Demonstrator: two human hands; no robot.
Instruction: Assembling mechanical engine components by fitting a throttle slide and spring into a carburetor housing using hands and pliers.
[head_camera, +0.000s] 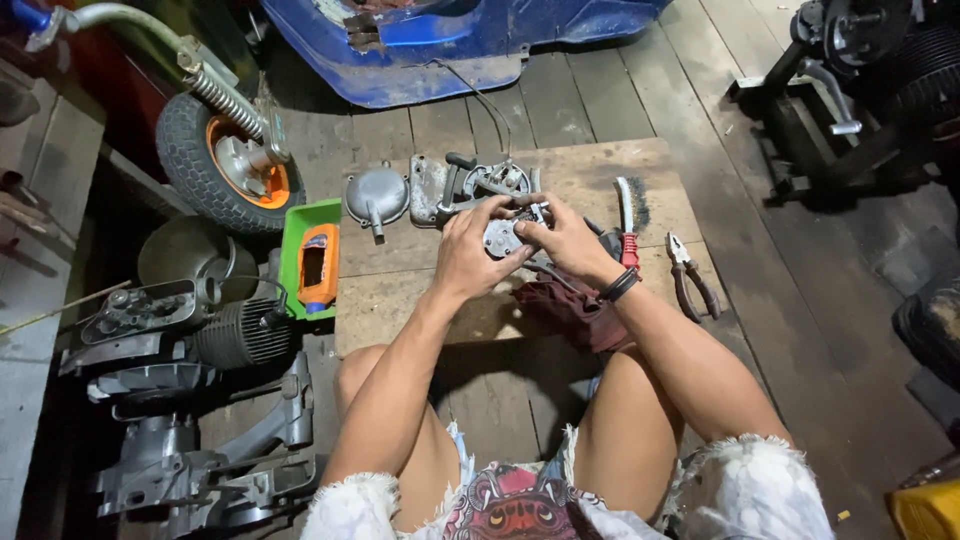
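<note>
Head view, left to right as I see it: grey engine parts lie on the plank floor at far left, with a finned cylinder among them. Above them stands a small wheel with an orange hub. Next comes a green tray holding an orange rectangular container with a pale panel on its face; I can't make out more of that panel. A bare wooden board serves as my surface, laid flat on the floor. A round grey cover rests on its far edge, beside a flat metal housing with a cable leaving it.

My left hand is curled around a small grey metal part, held above the board's middle. My right hand grips the same part from the other side, fingers closed on it. Its long axis I cannot tell, as both hands cover most of it.

A dark red rag lies beneath my right wrist. Further right sit a wire brush with a red handle, then pliers, handles toward me.
</note>
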